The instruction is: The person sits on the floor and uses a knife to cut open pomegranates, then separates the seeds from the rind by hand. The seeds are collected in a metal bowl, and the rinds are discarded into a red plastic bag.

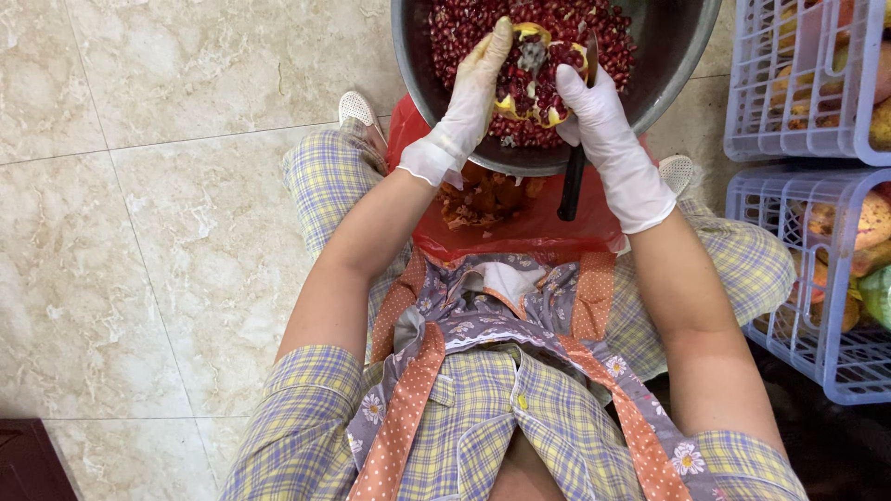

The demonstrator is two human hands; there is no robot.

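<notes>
Both gloved hands work over a large metal bowl (668, 56) that sits on the floor (167, 213) between the person's feet, its inside heaped with loose red pomegranate seeds (464, 28). The left hand (469, 97) cups a broken-open pomegranate piece (529, 79) from the side, its grip closed around the yellow rind, holding the piece above the near edge of the bowl. The right hand (608, 121) presses against the other side of the same piece, and its grip is also wrapped around a black-handled knife (573, 176), whose blade points up into the bowl while the handle hangs below the rim. Under the bowl's near edge lies a red plastic bag (520, 227) holding orange-brown peel scraps (478, 199). At the right edge of the floor stand 2 pale plastic crates (807, 93) with fruit inside. By the look of it the seeds are being freed from the rind; loosening the remaining ones would call for a firm hold on the rind and care with the blade.
</notes>
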